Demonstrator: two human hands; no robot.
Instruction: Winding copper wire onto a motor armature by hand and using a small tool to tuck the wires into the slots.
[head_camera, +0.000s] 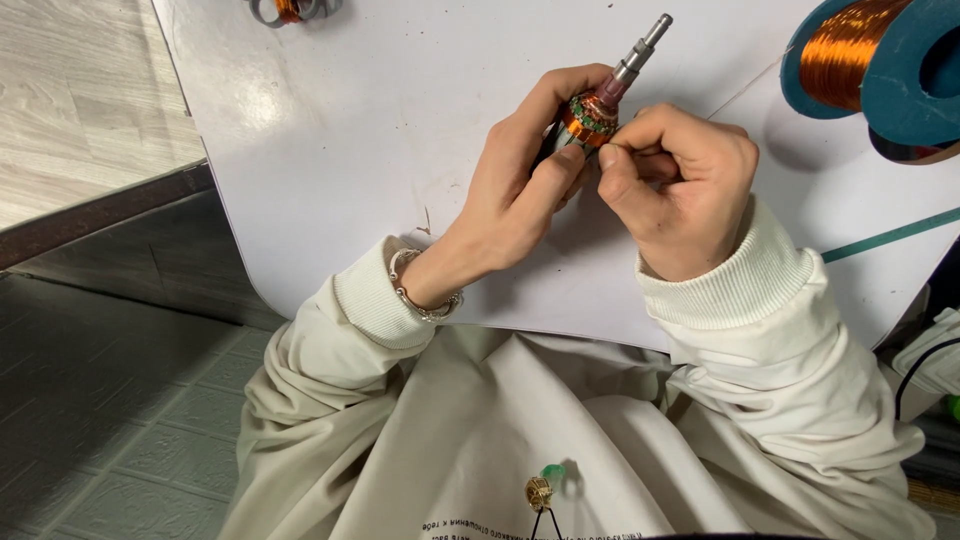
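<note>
While left hand (520, 190) grips wound rotor (590, 118), right hand (680, 185) pinches its windings.

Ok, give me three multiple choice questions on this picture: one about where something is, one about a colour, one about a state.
1. Where is the wire spool?
A. top right of the table
B. on the floor
C. in the lap

2. What colour is the wire on the spool?
A. silver
B. copper orange
C. black

3. How is the motor rotor held?
A. lying loose
B. by one hand
C. by both hands

A: it sits at the white table top right edge.
B: the windings shine orange.
C: left hand grips it, right hand pinches at it.
</note>
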